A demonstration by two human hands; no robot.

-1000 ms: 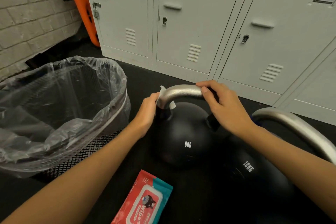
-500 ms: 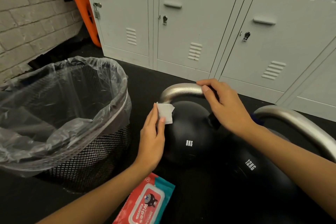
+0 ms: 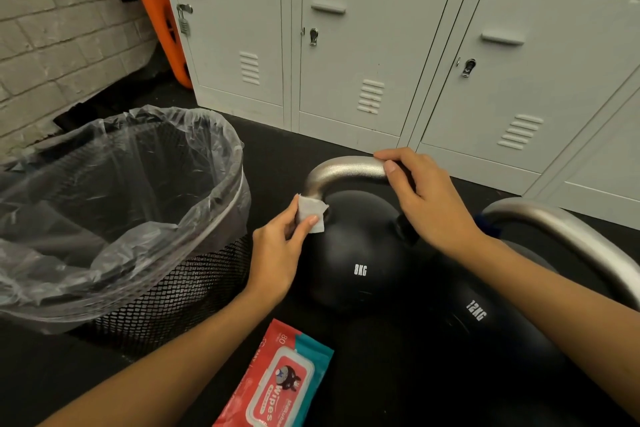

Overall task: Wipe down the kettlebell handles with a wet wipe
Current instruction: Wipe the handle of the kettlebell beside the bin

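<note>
Step in hand, as I judge it: wiping the handle (image 3: 346,170) of the 8KG kettlebell (image 3: 356,253), working at its left leg where the steel meets the black ball.

My left hand (image 3: 277,253) pinches the folded wet wipe (image 3: 311,215) between thumb and fingers (image 3: 308,224); the wipe touches the base of the handle's left leg. My right hand (image 3: 426,204) sits at about 3 o'clock of the handle arch, fingers curled over the top bar and clamped on it, steadying the bell.

Next move, by my estimate: wrap the wipe round the leg and drag it up along the arch. The right hand must shift off its patch so that part gets wiped too. The 12KG kettlebell (image 3: 491,329), just beside the first at 4 o'clock, has a handle (image 3: 568,236) I cannot judge as wiped or not.

Look of the things: the 8KG bell stands upright on the dark floor (image 3: 277,149), body matte black, handle brushed grey metal with a fine texture. The wipe is small, white, folded to a pad.

Wipes pack (image 3: 277,381) lies at 6 o'clock; lined bin (image 3: 121,201) at 9 o'clock, near the left hand.
</note>
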